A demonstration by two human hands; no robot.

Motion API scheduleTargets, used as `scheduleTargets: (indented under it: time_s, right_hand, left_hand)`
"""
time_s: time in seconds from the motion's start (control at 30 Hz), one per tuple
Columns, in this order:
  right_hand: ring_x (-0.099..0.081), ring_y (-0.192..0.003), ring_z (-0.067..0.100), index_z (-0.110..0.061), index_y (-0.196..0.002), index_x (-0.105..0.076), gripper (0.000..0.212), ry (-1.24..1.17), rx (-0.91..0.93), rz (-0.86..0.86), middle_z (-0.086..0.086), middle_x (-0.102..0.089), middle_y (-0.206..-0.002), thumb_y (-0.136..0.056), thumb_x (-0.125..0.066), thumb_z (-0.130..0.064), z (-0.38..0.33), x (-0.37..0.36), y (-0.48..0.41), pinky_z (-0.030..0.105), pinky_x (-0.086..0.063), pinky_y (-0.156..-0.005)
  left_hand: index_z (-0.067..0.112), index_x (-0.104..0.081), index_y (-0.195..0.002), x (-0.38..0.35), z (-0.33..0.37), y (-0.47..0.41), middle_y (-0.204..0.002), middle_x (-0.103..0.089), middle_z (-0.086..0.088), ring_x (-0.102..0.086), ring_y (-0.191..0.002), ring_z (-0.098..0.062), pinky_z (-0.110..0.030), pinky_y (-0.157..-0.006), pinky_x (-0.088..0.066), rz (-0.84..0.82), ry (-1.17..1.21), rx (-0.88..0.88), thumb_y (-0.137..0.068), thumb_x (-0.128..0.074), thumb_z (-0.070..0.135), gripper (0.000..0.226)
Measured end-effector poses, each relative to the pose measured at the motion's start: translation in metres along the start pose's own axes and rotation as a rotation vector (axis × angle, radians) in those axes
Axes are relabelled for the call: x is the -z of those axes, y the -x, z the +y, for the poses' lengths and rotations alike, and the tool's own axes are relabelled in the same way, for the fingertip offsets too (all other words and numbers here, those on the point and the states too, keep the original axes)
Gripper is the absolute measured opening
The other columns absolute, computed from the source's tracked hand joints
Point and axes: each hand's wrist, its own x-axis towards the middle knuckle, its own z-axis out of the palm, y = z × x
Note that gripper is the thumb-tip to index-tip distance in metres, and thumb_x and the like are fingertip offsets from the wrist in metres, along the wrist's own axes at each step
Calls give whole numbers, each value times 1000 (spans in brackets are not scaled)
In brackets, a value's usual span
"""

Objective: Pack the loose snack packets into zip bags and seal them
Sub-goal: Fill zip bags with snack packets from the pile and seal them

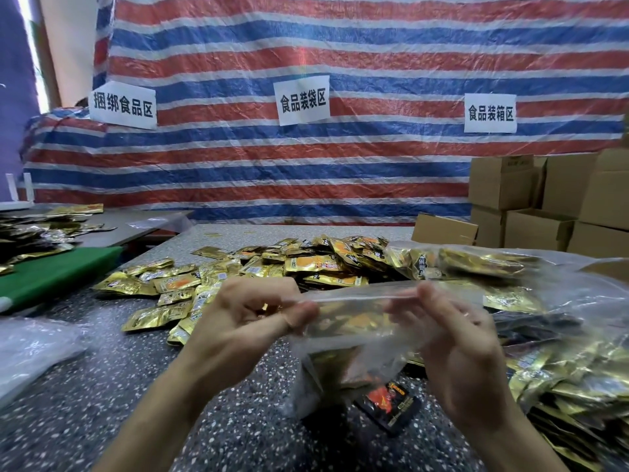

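Observation:
A clear zip bag holding several gold and black snack packets hangs in front of me above the speckled table. My left hand pinches the left end of the bag's top strip. At the right end of that strip my right hand pinches it too. A black and red packet shows at the bag's bottom. Behind the bag a heap of loose gold packets spreads over the table.
Filled clear bags pile up at the right. Empty clear bags lie at the left beside a green board. Cardboard boxes stack at the back right. More packets cover a side table far left. A striped tarp with paper signs hangs behind.

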Motion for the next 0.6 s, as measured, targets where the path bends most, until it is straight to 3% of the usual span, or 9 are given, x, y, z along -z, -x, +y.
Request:
scheduleTargets:
  time_s: [0.1, 0.23, 0.33, 0.4, 0.53, 0.6]
  right_hand:
    - [-66, -80, 22, -22, -80, -82, 51, 50, 48, 22, 8, -76, -82, -73, -71, -72, 0, 0, 0, 38, -52, -82]
    - [-62, -76, 22, -20, -79, -81, 55, 101, 73, 27, 8, -76, -82, -78, -65, -73, 2, -3, 2, 44, -45, -81]
    - [-65, -74, 20, -19, -79, -80, 60, 145, 90, 19, 8, -76, -82, -81, -58, -75, 5, -3, 2, 32, -50, -77]
    - [-67, -73, 21, -22, -80, -80, 61, 152, 108, 12, 8, -76, -81, -83, -53, -76, 6, -4, 3, 24, -53, -71]
    - [-70, -75, 25, -19, -77, -78, 68, 131, 79, 14, 11, -75, -78, -87, -37, -74, 8, 0, 2, 32, -54, -77]
    - [-72, -74, 19, -22, -74, -77, 63, 209, 100, 27, 8, -75, -77, -89, -32, -63, 10, 2, 1, 25, -54, -75]
  left_hand:
    - [21, -73, -67, 0, 3, 0, -70, -67, 6, -60, -67, -9, -17, -62, -43, -4, 87, 4, -86, -59, 35, 27]
    - [16, -77, -69, 0, 4, 1, -73, -70, -3, -63, -70, -16, -21, -63, -45, 22, 196, 30, -83, -61, 33, 27]
    - [16, -77, -76, -2, 0, 1, -77, -71, -4, -65, -75, -20, -29, -66, -47, 41, 158, 73, -87, -55, 39, 34]
    - [21, -76, -82, -6, -2, 0, -81, -73, 0, -67, -77, -16, -25, -68, -50, 43, 81, 75, -91, -50, 43, 36]
    - [18, -78, -82, -6, -5, -1, -78, -76, 4, -71, -73, -12, -17, -64, -52, 78, 49, 24, -94, -60, 33, 26]
    - [16, -77, -79, -4, -7, 0, -74, -75, 4, -70, -69, -11, -14, -63, -50, 117, 33, -17, -94, -60, 31, 27]
